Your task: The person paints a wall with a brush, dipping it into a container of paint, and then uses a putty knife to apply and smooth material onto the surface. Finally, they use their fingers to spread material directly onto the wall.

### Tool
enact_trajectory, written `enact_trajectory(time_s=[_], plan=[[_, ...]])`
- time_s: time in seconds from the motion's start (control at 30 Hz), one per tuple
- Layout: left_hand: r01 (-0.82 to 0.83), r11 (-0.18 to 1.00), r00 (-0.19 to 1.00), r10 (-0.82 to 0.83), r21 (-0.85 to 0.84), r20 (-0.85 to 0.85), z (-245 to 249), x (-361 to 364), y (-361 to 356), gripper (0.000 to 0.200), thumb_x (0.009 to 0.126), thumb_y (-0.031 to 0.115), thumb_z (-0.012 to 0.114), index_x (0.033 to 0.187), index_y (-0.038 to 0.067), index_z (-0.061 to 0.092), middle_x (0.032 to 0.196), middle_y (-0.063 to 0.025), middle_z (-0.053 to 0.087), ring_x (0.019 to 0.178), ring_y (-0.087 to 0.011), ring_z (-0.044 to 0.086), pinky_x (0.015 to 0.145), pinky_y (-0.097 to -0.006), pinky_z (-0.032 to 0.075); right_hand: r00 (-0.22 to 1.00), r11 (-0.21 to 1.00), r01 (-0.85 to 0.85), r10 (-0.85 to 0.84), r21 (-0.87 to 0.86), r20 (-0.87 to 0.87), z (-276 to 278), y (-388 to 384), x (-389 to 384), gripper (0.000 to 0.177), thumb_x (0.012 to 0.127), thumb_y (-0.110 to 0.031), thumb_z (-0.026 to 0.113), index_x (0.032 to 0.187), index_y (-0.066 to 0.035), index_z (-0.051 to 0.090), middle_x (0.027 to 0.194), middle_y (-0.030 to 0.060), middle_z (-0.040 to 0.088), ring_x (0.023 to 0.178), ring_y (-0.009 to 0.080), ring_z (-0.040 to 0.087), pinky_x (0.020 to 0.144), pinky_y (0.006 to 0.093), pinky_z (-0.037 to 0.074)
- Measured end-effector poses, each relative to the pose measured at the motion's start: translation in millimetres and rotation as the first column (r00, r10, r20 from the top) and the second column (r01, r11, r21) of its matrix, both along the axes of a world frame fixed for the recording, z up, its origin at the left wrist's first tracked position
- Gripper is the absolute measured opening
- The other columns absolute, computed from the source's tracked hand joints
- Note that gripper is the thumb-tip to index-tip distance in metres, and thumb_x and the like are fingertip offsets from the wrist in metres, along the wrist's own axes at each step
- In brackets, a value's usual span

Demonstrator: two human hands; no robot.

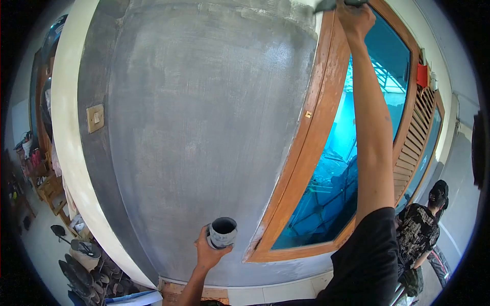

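Observation:
My left hand (208, 250) holds a small round cup (222, 232), grey-smeared outside and dark inside, low in front of a grey plastered wall (204, 127). My right hand (354, 18) reaches high up with the arm stretched, gripping a dark tool (326, 5) pressed at the top of the wall beside a wooden window frame (311, 137). Most of the tool is cut off by the top edge of the view.
A tinted blue window pane (337, 173) fills the frame. A light switch (95, 118) sits on the wall at left. Shoes and clutter (81, 260) lie on the floor at lower left. Another person (421, 229) in a patterned shirt stands at lower right.

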State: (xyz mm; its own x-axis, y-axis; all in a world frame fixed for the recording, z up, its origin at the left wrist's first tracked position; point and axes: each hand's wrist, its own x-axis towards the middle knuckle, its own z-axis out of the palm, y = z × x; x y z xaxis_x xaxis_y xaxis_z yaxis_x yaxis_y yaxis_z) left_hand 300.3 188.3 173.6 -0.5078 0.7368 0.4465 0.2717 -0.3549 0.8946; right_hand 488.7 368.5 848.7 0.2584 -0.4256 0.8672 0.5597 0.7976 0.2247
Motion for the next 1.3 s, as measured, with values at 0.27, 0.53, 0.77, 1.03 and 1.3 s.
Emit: enact_trajectory(time_s=[0.27, 0.53, 0.77, 1.03, 1.3], plan=[[0.049, 0.999, 0.999, -0.050, -0.020, -0.009, -1.2, 5.9, 15.0, 0.086, 0.058, 0.024, 0.096, 0.130, 0.006, 0.054, 0.120, -0.0124, 0.066, 0.116, -0.0287, 0.063, 0.105, -0.0526, 0.033, 0.967, 0.989, 0.133, -0.143, 0.062, 0.211, -23.2, -12.0, -29.9, 0.017, 0.079, -0.016, 0.077, 0.074, -0.005, 0.065, 0.069, 0.0134, 0.069, 0.065, 0.0288, 0.071, 0.063, 0.0415, 0.054], [0.037, 0.998, 0.998, -0.039, -0.042, -0.054, 4.2, 3.5, 20.3, 0.087, 0.058, 0.024, 0.096, 0.131, 0.005, 0.053, 0.120, -0.0125, 0.067, 0.116, -0.0288, 0.063, 0.106, -0.0521, 0.032, 0.985, 0.913, 0.143, -0.169, 0.382, 0.035, -50.4, -67.9, -41.4, 0.014, 0.080, -0.015, 0.079, 0.081, -0.003, 0.071, 0.080, 0.0139, 0.074, 0.074, 0.0295, 0.073, 0.068, 0.0404, 0.056], [-0.001, 0.999, 0.990, 0.008, 0.047, -0.142, 2.4, 4.9, 16.5, 0.077, 0.059, 0.011, 0.094, 0.126, 0.002, 0.055, 0.115, -0.0136, 0.070, 0.107, -0.0231, 0.069, 0.097, -0.0393, 0.055, 0.960, 0.987, 0.159, -0.159, 0.019, 0.233, -19.3, 7.2, -15.9, 0.015, 0.076, -0.014, 0.078, 0.086, -0.004, 0.074, 0.085, 0.0171, 0.075, 0.074, 0.0291, 0.074, 0.068, 0.0395, 0.058], [-0.016, 0.997, 0.985, 0.029, 0.080, -0.170, 12.4, 1.2, 13.3, 0.078, 0.059, 0.012, 0.095, 0.126, 0.003, 0.055, 0.113, -0.0139, 0.071, 0.107, -0.0237, 0.070, 0.097, -0.0400, 0.055, 0.978, 0.989, -0.151, 0.148, 0.003, 0.148, -32.3, -60.9, -100.5, 0.020, 0.078, -0.016, 0.081, 0.084, 0.002, 0.074, 0.085, 0.0202, 0.075, 0.079, 0.0322, 0.075, 0.071, 0.0401, 0.058], [-0.009, 0.998, 0.989, 0.018, 0.060, -0.147, 6.9, -5.7, -1.3, 0.081, 0.059, 0.015, 0.096, 0.127, 0.003, 0.054, 0.113, -0.0149, 0.071, 0.104, -0.0254, 0.071, 0.096, -0.0402, 0.055, 0.975, 0.974, 0.147, -0.113, -0.173, 0.192, -22.1, -39.8, -81.1, 0.024, 0.080, -0.014, 0.079, 0.095, 0.003, 0.072, 0.085, 0.0186, 0.075, 0.081, 0.0272, 0.075, 0.073, 0.0377, 0.058]])
